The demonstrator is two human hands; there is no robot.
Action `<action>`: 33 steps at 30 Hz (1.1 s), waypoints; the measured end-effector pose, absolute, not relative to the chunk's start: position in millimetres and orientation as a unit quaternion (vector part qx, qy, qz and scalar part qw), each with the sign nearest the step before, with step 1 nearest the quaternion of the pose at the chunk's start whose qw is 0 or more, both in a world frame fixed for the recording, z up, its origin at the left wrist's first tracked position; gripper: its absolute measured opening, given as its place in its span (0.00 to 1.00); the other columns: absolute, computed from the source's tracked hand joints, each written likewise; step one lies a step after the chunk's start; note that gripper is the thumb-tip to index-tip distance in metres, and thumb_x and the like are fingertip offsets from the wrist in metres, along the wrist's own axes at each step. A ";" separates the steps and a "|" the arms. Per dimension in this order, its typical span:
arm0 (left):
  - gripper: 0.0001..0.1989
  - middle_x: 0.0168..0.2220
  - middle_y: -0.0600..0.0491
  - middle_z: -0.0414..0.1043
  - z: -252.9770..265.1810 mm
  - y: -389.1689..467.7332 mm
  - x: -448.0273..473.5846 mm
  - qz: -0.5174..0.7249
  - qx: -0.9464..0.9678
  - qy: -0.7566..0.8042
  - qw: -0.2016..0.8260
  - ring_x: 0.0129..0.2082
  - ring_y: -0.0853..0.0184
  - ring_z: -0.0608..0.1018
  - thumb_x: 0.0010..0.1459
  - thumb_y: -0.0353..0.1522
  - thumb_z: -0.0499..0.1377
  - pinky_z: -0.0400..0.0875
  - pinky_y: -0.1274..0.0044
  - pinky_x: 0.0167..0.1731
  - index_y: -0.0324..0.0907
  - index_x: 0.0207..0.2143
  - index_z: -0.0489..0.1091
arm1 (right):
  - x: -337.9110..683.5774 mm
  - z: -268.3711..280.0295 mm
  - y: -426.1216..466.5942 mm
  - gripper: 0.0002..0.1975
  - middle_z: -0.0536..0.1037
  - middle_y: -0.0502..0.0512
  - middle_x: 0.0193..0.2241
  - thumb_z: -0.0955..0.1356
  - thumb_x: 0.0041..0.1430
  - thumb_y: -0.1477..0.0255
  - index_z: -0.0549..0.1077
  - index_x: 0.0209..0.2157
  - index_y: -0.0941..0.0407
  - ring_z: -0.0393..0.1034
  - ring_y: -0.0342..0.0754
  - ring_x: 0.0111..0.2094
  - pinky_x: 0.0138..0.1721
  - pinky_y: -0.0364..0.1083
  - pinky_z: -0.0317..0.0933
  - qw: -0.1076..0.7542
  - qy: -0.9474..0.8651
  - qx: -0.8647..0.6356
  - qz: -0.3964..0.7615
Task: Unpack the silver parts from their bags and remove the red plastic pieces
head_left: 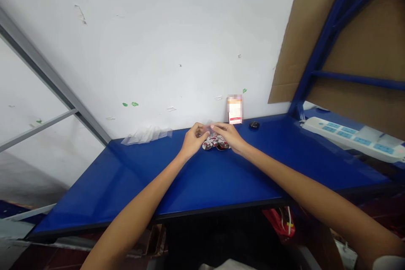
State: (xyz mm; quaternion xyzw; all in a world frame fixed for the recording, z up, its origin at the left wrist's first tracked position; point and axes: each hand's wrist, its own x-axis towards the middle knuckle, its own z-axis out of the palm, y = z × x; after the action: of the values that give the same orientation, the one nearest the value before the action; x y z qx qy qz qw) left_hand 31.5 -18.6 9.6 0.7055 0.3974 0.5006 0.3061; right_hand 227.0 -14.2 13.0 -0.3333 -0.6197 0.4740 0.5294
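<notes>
A: In the head view, where are the hands?

B: Close together over the worktop (126,181), near the wall (196,42). The left grip (193,140) and the right grip (233,137) face each other.

A: Spread or pressed together?

B: Both seem to be pinching, thumb against finger, on one piece of thin plastic (209,123) between them. It looks like a clear bag, though it's too small and see-through for me to tell whether its mouth is parted.

A: And the shiny things below?

B: A small heap of round pieces (207,145), red, white and dark, on the worktop just under the fingers. Some overlap, so I can't count them.

A: How far along does it look?

B: Early, I'd judge. One plastic piece is up in the fingers; the visible round pieces lie loose outside it. Whether any sits inside, I can't tell.

A: What remains untouched?

B: The clear sleeves (147,135), overlapping in a row to the left by the wall. Neither grip is on them.

A: Anything on the other side?

B: A lit screen or card (235,112) leans against the wall behind the right grip, with a small black object (254,125) beside it.
</notes>
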 end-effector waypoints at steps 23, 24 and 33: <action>0.19 0.36 0.44 0.81 22.3 1.3 0.0 0.471 0.647 0.341 0.493 0.32 0.63 0.82 0.61 0.45 0.68 0.79 0.73 0.31 0.36 0.39 0.82 | 241.3 14.4 -8.5 0.12 0.86 0.55 0.45 0.71 0.66 0.66 0.84 0.49 0.50 0.83 0.54 0.42 0.47 0.55 0.79 0.479 -0.739 -0.281 0.380; 0.19 0.35 0.45 0.81 21.4 4.7 -2.1 0.469 0.657 0.363 0.466 0.32 0.62 0.82 0.60 0.45 0.69 0.79 0.73 0.32 0.36 0.40 0.81 | 242.5 12.9 -7.8 0.16 0.85 0.56 0.51 0.71 0.66 0.67 0.82 0.54 0.49 0.82 0.54 0.46 0.50 0.55 0.78 0.469 -0.756 -0.282 0.359; 0.14 0.49 0.46 0.81 32.4 29.3 -87.6 0.328 0.674 0.655 -0.091 0.45 0.56 0.82 0.69 0.29 0.55 0.72 0.67 0.46 0.48 0.53 0.74 | 254.1 -10.1 10.1 0.25 0.77 0.61 0.61 0.68 0.68 0.74 0.71 0.65 0.51 0.75 0.59 0.61 0.61 0.61 0.70 0.395 -0.833 -0.362 0.136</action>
State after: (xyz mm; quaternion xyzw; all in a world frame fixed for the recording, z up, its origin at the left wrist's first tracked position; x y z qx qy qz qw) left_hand -87.6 29.3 32.4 0.6740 0.6554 0.3285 -0.0910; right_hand 254.1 10.1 -10.1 -0.3623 -0.8333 0.1358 0.3948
